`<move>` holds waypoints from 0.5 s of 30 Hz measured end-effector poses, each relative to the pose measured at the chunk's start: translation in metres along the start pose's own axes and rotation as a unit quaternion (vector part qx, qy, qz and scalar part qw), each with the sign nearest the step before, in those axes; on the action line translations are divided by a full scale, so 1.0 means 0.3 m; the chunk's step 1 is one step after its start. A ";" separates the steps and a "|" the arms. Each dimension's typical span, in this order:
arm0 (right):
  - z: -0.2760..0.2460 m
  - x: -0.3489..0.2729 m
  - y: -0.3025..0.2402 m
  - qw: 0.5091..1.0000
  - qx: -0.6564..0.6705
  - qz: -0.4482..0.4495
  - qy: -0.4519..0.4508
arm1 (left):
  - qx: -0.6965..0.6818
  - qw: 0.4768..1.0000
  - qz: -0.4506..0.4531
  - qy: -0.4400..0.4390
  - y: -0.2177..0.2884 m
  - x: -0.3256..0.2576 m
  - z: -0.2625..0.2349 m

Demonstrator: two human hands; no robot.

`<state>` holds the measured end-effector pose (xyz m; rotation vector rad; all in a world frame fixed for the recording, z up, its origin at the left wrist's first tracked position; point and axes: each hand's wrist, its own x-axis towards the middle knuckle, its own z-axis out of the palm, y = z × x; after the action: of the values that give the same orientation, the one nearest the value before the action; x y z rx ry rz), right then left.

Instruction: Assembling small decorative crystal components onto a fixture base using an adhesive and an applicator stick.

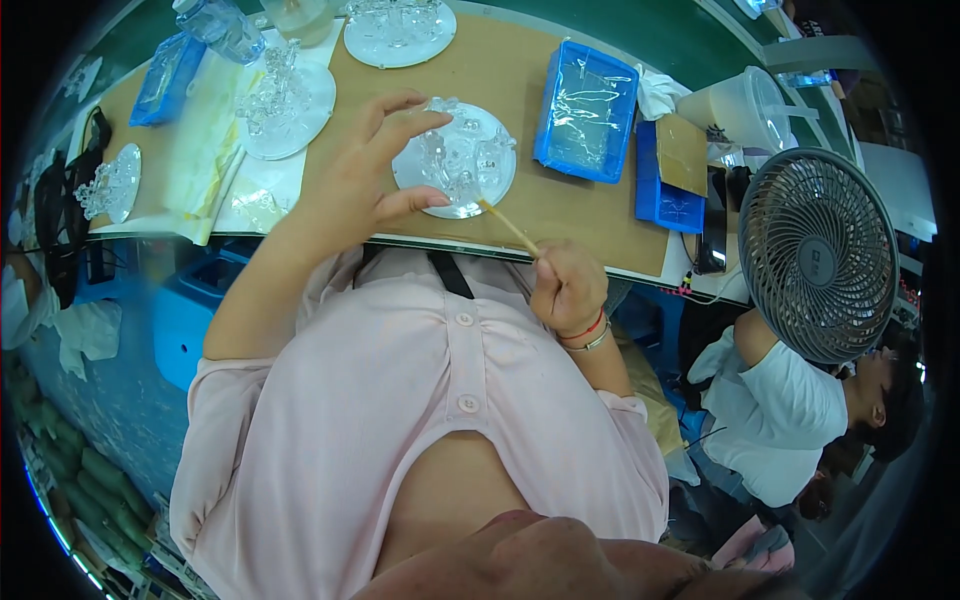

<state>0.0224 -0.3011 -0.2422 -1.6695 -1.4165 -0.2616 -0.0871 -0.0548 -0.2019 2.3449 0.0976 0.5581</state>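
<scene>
In front of me on the brown board lies a white round disc (497,178) bearing several clear, glassy pieces (455,155). My left hand (385,165) reaches around the left side of these pieces, thumb low and fingers high, seemingly touching their edge. Pinched in my right hand (568,287) is a thin yellowish wooden stick (512,228). Its tip meets the near edge of the disc, by the clear pieces. Fine details of the pieces are too small to make out.
A blue tray (541,150) with clear contents stands right of the disc, and a smaller blue box (668,212) beyond it. Similar discs with clear pieces (398,52) sit behind and left. A grey fan (818,258) is at the right, near a person in white (785,410).
</scene>
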 end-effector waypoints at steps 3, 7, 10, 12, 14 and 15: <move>0.011 0.021 0.014 0.999 -0.011 0.037 0.022 | 0.031 0.997 0.046 -0.057 -0.031 0.025 -0.036; 0.008 0.014 0.001 1.000 0.019 -0.016 -0.003 | 0.068 0.992 0.092 -0.044 -0.062 0.029 -0.044; 0.009 0.004 0.006 0.999 -0.002 0.014 0.039 | 0.069 0.991 0.106 -0.042 -0.067 0.012 -0.043; 0.006 0.011 0.026 0.996 -0.037 0.078 0.019 | 0.063 0.991 0.117 -0.001 -0.070 0.006 -0.039; 0.003 0.014 0.010 0.998 -0.032 0.047 0.018 | 0.060 0.991 0.120 0.003 -0.069 0.000 -0.037; 0.002 0.016 0.002 0.999 -0.028 0.018 0.017 | 0.057 0.991 0.122 0.007 -0.069 -0.005 -0.037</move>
<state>0.0241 -0.2972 -0.2396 -1.7256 -1.3633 -0.3107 -0.0911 -0.0327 -0.2090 2.4819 -0.1580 0.7047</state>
